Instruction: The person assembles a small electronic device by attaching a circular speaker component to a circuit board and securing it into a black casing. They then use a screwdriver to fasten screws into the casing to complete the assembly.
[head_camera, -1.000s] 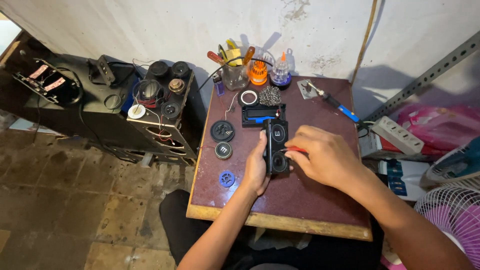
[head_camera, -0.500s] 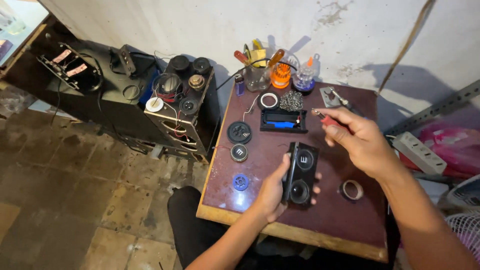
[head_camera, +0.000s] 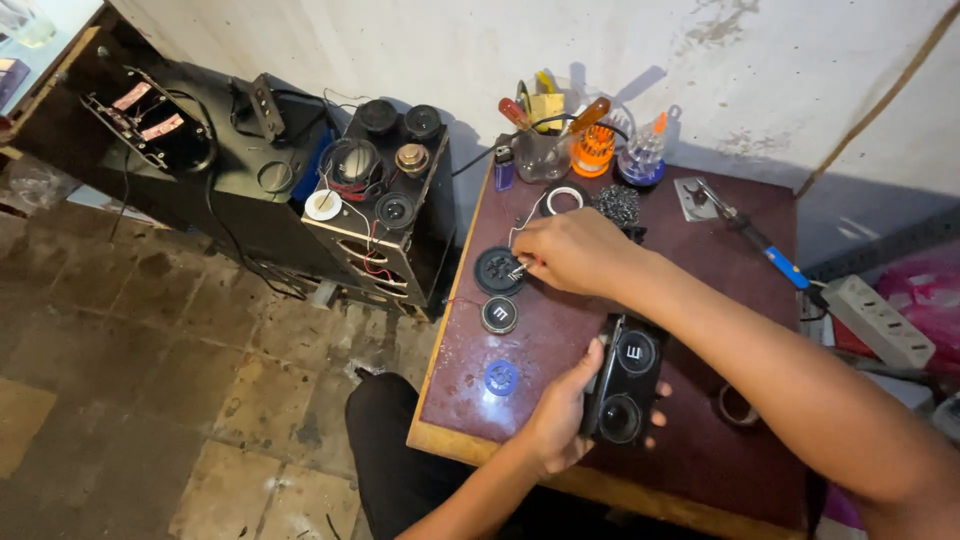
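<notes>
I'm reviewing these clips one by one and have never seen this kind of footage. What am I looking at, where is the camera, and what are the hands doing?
There is no machine here: a person works with two bare hands, filmed by a camera worn on their head that looks down at a small dark red table. The left hand holds a black portable speaker at the table's near edge, its grip closed around the case. The right hand reaches across to a round black speaker part and pinches something small there; I cannot tell what. Nearby lie a smaller round cap and a blue disc. At the back stand a jar of tools and a soldering iron. A larger opened speaker cabinet sits on the floor to the left.
</notes>
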